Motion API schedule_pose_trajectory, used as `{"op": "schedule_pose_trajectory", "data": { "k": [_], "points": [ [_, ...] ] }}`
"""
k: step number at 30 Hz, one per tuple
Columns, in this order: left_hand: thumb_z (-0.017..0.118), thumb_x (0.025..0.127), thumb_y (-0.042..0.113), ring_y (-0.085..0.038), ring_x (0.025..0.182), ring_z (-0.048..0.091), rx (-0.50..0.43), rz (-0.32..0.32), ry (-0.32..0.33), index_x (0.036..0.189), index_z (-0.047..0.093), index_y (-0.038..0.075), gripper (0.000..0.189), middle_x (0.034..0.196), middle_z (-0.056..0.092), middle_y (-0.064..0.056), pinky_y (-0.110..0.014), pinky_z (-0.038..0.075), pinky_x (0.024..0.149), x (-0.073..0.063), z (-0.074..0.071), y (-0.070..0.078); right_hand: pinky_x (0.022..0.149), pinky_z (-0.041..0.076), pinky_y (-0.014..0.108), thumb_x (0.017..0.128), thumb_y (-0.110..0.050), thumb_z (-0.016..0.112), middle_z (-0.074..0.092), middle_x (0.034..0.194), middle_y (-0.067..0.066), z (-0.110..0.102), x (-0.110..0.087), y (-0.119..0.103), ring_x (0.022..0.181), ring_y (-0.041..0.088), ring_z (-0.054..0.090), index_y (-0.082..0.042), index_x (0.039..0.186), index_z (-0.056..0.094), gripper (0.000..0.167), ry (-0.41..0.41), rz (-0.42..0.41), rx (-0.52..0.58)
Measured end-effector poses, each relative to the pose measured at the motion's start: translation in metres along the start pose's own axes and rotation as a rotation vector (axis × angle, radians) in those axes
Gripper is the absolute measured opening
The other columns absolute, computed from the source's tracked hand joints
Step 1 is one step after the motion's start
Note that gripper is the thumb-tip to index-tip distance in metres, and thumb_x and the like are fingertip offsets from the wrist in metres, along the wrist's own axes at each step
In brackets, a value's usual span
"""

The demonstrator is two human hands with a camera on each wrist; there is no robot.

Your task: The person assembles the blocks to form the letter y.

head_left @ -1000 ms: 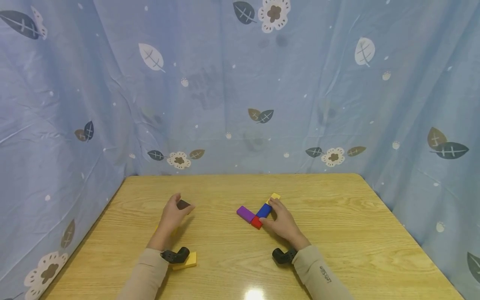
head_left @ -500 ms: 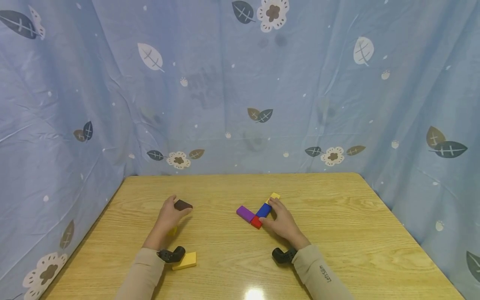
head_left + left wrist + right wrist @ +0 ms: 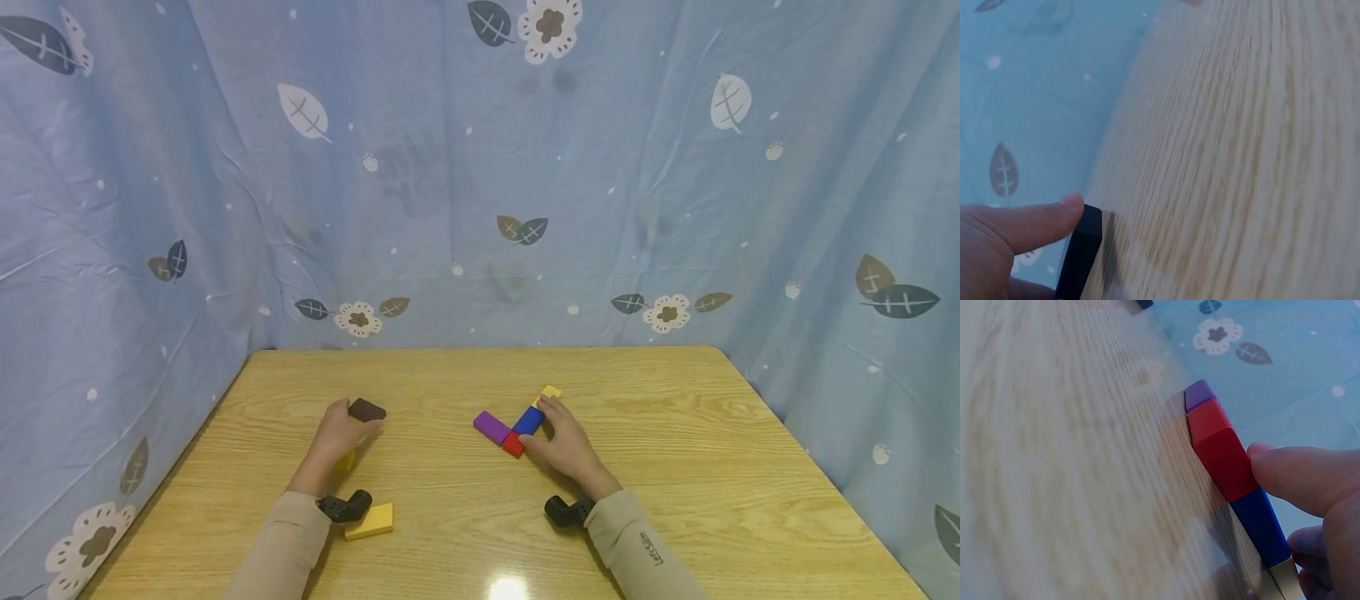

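Note:
My left hand (image 3: 335,435) pinches a dark brown block (image 3: 367,410) between thumb and fingers at the left of the table. In the left wrist view its thumb lies against one end of this dark block (image 3: 1084,247), whose shadow falls on the wood beside it. On the right, my right hand (image 3: 564,442) grips a row of blocks, thumb at the red block (image 3: 513,444) and fingers by the joint of the blue block (image 3: 528,422) and a yellow block (image 3: 551,392). A purple block (image 3: 491,427) adjoins the red one, making a V shape.
Below the left forearm lies a yellow block (image 3: 372,522), partly covered by the black wrist camera (image 3: 347,507). Another yellow piece (image 3: 346,461) peeks out beside the left wrist. A patterned blue curtain (image 3: 450,208) hangs behind and along both sides of the wooden table (image 3: 435,483).
My left hand has shifted slightly left and toward me, so more of the dark block shows. The right hand and its row of blocks have stayed put.

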State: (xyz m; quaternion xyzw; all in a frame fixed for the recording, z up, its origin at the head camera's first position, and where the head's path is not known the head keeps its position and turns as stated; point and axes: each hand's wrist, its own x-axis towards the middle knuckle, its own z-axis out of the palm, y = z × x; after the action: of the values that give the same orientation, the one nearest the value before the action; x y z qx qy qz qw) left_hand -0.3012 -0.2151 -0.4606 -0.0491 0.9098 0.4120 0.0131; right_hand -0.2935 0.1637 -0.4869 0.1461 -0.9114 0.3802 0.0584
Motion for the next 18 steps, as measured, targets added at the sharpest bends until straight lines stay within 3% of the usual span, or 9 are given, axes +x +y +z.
{"op": "schedule_pose_trajectory", "data": {
  "k": [5, 18],
  "points": [
    [0.068, 0.086, 0.028, -0.051, 0.116, 0.046, 0.024, 0.005, 0.011, 0.136, 0.027, -0.019, 0.08, 0.131, 0.039, -0.037, -0.056, 0.045, 0.092, -0.0012, 0.0024, 0.002, 0.11, 0.028, 0.056, 0.085, -0.032, 0.07, 0.034, 0.15, 0.02, 0.0001, 0.0003, 0.0001, 0.14, 0.04, 0.026, 0.004, 0.14, 0.041, 0.072, 0.01, -0.01, 0.002],
    [0.065, 0.088, 0.022, -0.053, 0.117, 0.042, 0.071, 0.004, 0.066, 0.135, 0.027, -0.021, 0.074, 0.133, 0.034, -0.039, -0.058, 0.043, 0.093, -0.0036, 0.0076, 0.0061, 0.111, 0.027, 0.056, 0.085, -0.032, 0.071, 0.034, 0.15, 0.019, 0.0008, 0.0013, 0.001, 0.141, 0.039, 0.025, 0.004, 0.14, 0.042, 0.072, 0.01, -0.007, 0.004]
  ]
}}
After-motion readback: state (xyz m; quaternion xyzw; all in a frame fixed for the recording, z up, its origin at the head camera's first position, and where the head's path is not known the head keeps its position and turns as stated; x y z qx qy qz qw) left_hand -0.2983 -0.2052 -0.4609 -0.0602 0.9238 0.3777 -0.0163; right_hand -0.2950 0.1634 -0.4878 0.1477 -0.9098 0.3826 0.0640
